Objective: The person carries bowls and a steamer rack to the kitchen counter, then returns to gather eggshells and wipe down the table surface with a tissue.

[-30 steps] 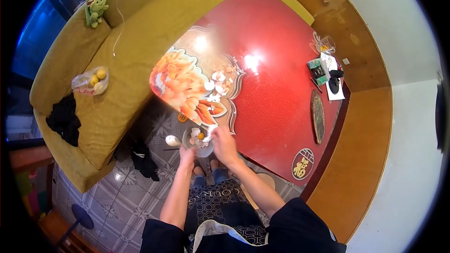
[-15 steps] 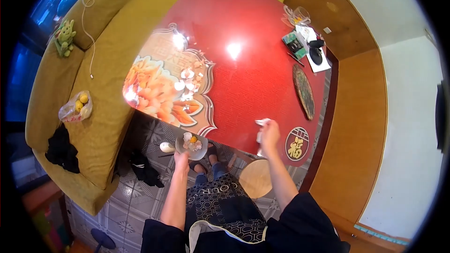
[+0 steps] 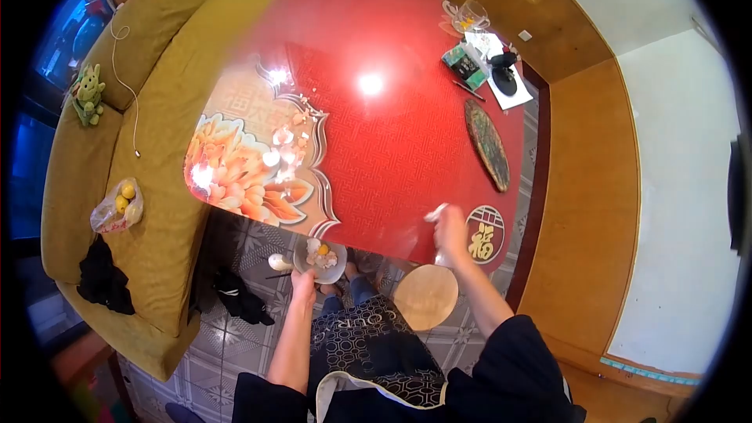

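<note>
My left hand [image 3: 304,285] is closed on the near rim of a translucent bowl [image 3: 334,271], held just off the front edge of the red table [image 3: 392,164]. Inside the bowl lie pale scraps with a yellow-orange bit [image 3: 323,250]; their kind is unclear. My right hand [image 3: 450,233] grips a crumpled white tissue or cloth [image 3: 436,212] at the table's front edge, left of a round gold-character print [image 3: 486,233]. A small rounded white item [image 3: 278,262] shows beside the bowl.
A round wooden stool [image 3: 425,298] stands under the right forearm. Along the table's right side lie an oval dark board [image 3: 487,145], a green box [image 3: 464,66] and a glass pitcher [image 3: 473,14]. A mustard sofa [image 3: 160,141] flanks the left, holding a bag of yellow fruit [image 3: 117,207].
The view has shifted, so the table sits further left. My right hand stays on the tissue near the table edge, and the bowl stays in my left hand.
</note>
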`<action>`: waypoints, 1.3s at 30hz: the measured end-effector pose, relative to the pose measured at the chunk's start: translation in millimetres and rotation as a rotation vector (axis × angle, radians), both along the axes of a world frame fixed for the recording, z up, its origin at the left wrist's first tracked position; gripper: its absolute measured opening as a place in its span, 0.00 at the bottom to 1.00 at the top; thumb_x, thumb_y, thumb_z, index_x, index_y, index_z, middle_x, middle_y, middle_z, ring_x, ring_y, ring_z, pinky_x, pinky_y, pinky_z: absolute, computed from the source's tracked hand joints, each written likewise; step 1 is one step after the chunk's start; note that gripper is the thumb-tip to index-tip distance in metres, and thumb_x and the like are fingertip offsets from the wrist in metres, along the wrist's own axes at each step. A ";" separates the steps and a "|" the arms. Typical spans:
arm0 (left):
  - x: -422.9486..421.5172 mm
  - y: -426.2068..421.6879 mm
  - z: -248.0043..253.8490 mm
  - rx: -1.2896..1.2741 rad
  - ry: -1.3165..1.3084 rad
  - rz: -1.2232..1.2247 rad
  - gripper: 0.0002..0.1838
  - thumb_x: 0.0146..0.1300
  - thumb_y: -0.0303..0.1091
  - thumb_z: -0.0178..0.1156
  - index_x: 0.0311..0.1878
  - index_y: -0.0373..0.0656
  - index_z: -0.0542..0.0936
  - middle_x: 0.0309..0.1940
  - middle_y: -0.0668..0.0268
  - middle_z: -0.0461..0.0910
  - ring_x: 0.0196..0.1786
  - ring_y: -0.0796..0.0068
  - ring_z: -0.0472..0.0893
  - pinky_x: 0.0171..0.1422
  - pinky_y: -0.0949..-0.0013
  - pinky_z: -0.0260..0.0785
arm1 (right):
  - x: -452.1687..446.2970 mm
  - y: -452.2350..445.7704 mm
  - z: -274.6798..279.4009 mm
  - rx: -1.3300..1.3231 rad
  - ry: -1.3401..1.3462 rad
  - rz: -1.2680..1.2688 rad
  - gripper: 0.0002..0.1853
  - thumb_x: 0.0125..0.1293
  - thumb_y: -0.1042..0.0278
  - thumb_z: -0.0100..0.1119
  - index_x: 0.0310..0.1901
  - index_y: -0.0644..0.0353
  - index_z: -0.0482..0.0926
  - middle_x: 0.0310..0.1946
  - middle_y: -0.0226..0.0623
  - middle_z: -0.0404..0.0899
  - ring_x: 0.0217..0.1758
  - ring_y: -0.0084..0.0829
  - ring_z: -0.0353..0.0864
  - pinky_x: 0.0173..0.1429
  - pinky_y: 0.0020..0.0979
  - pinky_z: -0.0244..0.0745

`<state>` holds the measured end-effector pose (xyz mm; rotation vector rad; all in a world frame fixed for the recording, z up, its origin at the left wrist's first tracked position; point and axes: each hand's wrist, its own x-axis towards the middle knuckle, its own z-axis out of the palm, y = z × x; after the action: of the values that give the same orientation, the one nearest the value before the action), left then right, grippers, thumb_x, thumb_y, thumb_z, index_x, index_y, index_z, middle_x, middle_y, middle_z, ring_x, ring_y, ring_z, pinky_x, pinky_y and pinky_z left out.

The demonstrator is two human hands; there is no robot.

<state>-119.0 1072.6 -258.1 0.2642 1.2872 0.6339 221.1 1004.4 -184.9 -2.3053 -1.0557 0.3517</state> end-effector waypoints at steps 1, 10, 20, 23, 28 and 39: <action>3.2 3.0 9.5 -0.002 0.001 0.008 0.29 0.40 0.15 0.47 0.53 0.36 0.68 0.40 0.60 0.75 0.36 0.64 0.79 0.32 0.68 0.74 | -13.0 -1.1 -1.7 -0.007 -0.048 0.149 0.03 0.62 0.76 0.45 0.32 0.59 0.69 0.21 0.38 0.70 0.23 0.30 0.74 0.23 0.34 0.68; -19.4 -1.1 -14.4 0.038 0.001 0.112 0.28 0.39 0.15 0.47 0.51 0.34 0.69 0.41 0.61 0.75 0.39 0.65 0.78 0.33 0.67 0.73 | 3.7 63.9 6.2 0.047 -0.270 -0.014 0.02 0.62 0.73 0.48 0.35 0.60 0.68 0.34 0.46 0.71 0.34 0.49 0.75 0.37 0.46 0.70; -43.5 1.8 -7.4 0.007 0.054 0.224 0.29 0.39 0.12 0.47 0.52 0.31 0.69 0.46 0.60 0.74 0.46 0.66 0.76 0.44 0.73 0.70 | 50.0 261.0 -4.5 -0.026 -0.307 -0.308 0.06 0.63 0.72 0.43 0.39 0.62 0.69 0.44 0.49 0.71 0.43 0.53 0.75 0.46 0.48 0.69; -38.3 3.7 -0.2 -0.020 0.055 0.284 0.30 0.38 0.12 0.46 0.52 0.31 0.69 0.46 0.59 0.75 0.47 0.66 0.76 0.45 0.73 0.70 | 3.1 298.2 -7.2 0.058 -0.142 -0.102 0.06 0.63 0.72 0.42 0.38 0.60 0.69 0.38 0.47 0.72 0.41 0.52 0.75 0.42 0.49 0.70; -24.4 27.2 5.6 -0.006 0.015 0.325 0.29 0.39 0.12 0.46 0.52 0.31 0.69 0.46 0.60 0.75 0.47 0.67 0.76 0.45 0.73 0.70 | -99.5 285.4 -1.8 0.153 -0.280 0.657 0.06 0.57 0.76 0.46 0.37 0.62 0.69 0.33 0.47 0.68 0.35 0.47 0.74 0.36 0.44 0.71; -14.9 48.3 5.6 0.076 0.104 0.425 0.31 0.37 0.13 0.45 0.52 0.33 0.68 0.42 0.62 0.74 0.42 0.67 0.76 0.41 0.71 0.71 | 17.1 454.3 1.7 0.094 -0.361 0.161 0.06 0.62 0.75 0.43 0.40 0.62 0.69 0.39 0.49 0.71 0.41 0.50 0.75 0.42 0.46 0.70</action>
<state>-133.8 1120.9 -252.5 0.0844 1.4338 1.0432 238.1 1458.7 -183.2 -2.2546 -1.4052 -0.0578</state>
